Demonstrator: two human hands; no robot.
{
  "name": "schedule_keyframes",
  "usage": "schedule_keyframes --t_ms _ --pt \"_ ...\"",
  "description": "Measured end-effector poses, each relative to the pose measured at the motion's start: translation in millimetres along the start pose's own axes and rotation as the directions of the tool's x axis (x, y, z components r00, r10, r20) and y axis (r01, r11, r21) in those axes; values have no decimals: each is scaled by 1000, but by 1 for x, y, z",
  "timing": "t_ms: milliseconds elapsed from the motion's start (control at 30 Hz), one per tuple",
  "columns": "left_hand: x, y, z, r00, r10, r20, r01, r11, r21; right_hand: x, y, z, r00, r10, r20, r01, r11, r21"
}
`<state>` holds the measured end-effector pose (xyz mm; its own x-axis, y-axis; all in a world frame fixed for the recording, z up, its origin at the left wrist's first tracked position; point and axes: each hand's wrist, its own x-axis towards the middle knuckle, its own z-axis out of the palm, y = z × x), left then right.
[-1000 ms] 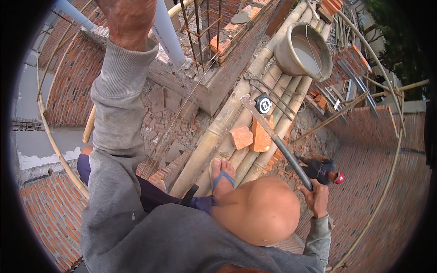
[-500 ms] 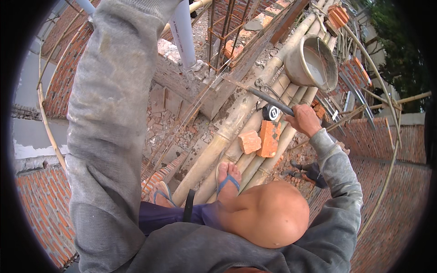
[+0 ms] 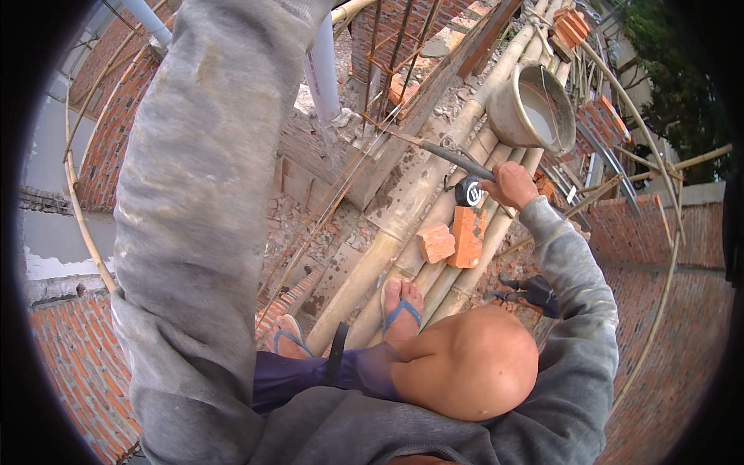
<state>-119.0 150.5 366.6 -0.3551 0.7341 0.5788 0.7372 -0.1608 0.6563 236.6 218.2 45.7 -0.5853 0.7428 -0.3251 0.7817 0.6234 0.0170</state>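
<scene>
Grey bar (image 3: 457, 159): gripped at its lower end by the right hand (image 3: 513, 186), fingers wrapped around it. The shaft runs up and left from these fingers; its thin tip points toward the rebar (image 3: 399, 50), contact there being unclear at this angle. Tape (image 3: 468, 191): just left of the fingers, on the bamboo (image 3: 395, 232). Brick (image 3: 468, 236) and chunk (image 3: 436, 242): 2 pieces, side by side, below the fingers. Bucket (image 3: 533, 108): above the fingers, grey matter inside. Left hand: beyond the view's upper edge, finger state not determinable; its sleeve (image 3: 201, 194) lies well left of the right fingers.
</scene>
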Motion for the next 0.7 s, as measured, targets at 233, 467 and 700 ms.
schedule_keyframes --t_ms 233,467,700 --pt "3 2 -3 1000 -23 8 23 999 35 -3 11 22 999 20 -40 -18 999 49" --pt "-25 20 -9 995 78 59 -79 997 17 -4 22 40 996 20 -89 -12 996 91" --pt "-140 39 -6 797 481 365 -376 869 -323 11 38 30 999 43 -8 -43 998 45"
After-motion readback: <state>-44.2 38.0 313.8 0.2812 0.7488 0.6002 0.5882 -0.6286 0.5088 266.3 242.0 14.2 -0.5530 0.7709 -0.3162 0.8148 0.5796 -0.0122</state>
